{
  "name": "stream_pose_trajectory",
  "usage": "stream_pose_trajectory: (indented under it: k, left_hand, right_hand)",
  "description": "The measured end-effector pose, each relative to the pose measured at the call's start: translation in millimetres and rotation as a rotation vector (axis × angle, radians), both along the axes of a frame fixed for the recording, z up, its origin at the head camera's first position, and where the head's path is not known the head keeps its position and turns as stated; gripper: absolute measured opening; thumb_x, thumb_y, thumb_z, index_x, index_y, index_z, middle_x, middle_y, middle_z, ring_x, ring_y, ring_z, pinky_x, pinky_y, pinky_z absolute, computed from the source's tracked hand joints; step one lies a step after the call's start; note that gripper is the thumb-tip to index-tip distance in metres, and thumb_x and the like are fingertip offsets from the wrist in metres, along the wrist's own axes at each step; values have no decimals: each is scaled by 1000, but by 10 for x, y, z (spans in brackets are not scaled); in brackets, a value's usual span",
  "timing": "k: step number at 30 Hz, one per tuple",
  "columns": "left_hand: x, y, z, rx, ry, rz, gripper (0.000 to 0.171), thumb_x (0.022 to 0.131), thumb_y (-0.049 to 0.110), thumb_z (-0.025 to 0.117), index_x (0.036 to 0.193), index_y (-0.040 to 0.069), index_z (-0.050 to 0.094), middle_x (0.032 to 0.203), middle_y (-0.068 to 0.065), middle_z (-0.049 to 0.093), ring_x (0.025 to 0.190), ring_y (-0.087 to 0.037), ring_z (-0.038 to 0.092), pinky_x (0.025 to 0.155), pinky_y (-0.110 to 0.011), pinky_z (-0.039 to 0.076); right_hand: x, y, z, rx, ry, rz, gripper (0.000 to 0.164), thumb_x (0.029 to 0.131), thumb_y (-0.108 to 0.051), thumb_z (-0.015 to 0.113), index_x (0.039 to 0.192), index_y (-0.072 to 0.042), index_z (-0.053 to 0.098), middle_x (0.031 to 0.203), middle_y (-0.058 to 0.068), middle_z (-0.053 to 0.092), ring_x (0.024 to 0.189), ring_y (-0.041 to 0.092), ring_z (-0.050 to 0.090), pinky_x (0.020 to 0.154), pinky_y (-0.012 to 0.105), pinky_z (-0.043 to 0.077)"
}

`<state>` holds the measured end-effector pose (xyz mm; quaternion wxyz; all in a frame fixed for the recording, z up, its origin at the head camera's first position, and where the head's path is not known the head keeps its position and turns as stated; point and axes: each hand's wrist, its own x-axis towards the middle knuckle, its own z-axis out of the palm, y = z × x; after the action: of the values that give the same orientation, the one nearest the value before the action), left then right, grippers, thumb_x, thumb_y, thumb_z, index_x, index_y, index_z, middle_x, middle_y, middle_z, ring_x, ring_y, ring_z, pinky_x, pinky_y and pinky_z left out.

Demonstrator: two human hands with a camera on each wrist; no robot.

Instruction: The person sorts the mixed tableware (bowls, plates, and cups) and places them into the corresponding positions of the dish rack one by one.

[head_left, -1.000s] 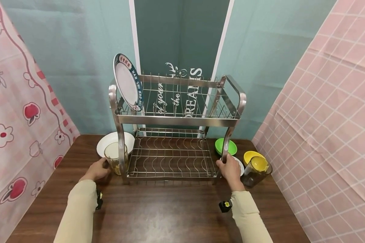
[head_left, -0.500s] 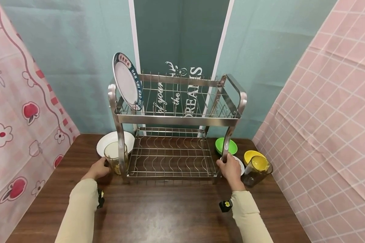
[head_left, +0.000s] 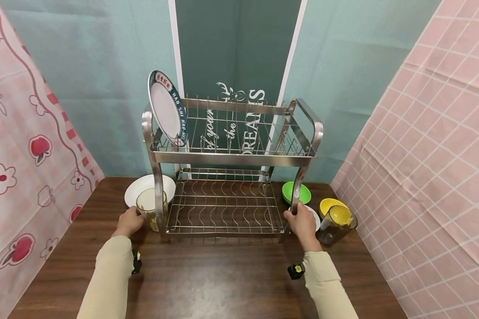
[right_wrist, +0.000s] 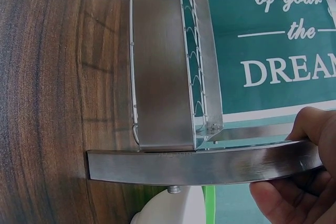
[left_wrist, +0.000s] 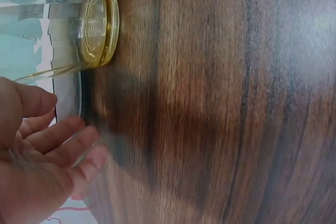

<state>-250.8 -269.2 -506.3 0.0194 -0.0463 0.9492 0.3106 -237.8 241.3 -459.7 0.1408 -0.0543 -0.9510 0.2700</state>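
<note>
My right hand (head_left: 303,223) grips the front right post of a two-tier metal dish rack (head_left: 234,158); the right wrist view shows thumb and fingers (right_wrist: 286,203) on either side of the post. At the rack's left, my left hand (head_left: 128,221) is at the near rim of a white plate (head_left: 134,190), between the plate and a yellowish glass (head_left: 147,204). In the left wrist view, thumb (left_wrist: 39,100) and index fingertip meet at the plate's rim, the other fingers loosely extended below it. The glass (left_wrist: 94,30) stands upright, apart from the fingers.
A dark-rimmed plate (head_left: 165,108) stands tilted on the upper tier's left end. Right of the rack are a green bowl (head_left: 305,193), a small white dish (head_left: 314,220), a yellow bowl (head_left: 328,204) and a tilted brownish glass (head_left: 328,232). Patterned cloths hang around the table (head_left: 207,274).
My left wrist has shifted slightly right and the fingertips a little left. The white plate has slid slightly left with them. My right hand and the rack have hardly moved.
</note>
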Motion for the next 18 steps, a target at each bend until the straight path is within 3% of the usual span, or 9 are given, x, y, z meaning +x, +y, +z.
stream_pose_trajectory:
  k: [5, 11, 13, 18]
  left_hand:
    - [3, 9, -10, 27, 4, 108, 31, 83, 10, 42, 98, -13, 54, 97, -30, 57, 93, -49, 50, 80, -54, 39]
    - [54, 24, -3, 66, 70, 252, 31, 81, 13, 45, 88, -12, 62, 88, -28, 60, 88, -47, 53, 81, -54, 39]
    - [73, 33, -4, 166, 50, 327, 32, 81, 14, 49, 90, -13, 65, 83, -26, 63, 85, -45, 56, 78, -50, 43]
    - [70, 48, -61, 565, -19, 508, 33, 82, 9, 61, 101, -17, 61, 67, -17, 65, 64, -25, 65, 60, -35, 53]
  right_hand:
    - [-1, 0, -7, 7, 13, -3, 18, 80, -20, 63, 79, -7, 51, 66, 7, 54, 55, 26, 48, 52, 40, 37]
    - [8, -3, 10, -4, -1, -5, 18, 80, -20, 63, 79, -7, 50, 66, 7, 54, 55, 25, 48, 51, 39, 37]
    - [11, -5, 18, -6, -3, -2, 19, 81, -20, 63, 79, -6, 51, 66, 7, 54, 56, 25, 48, 52, 39, 37]
    - [12, -11, 20, -2, 7, 3, 19, 80, -20, 64, 78, -6, 51, 65, 7, 54, 56, 26, 48, 52, 40, 37]
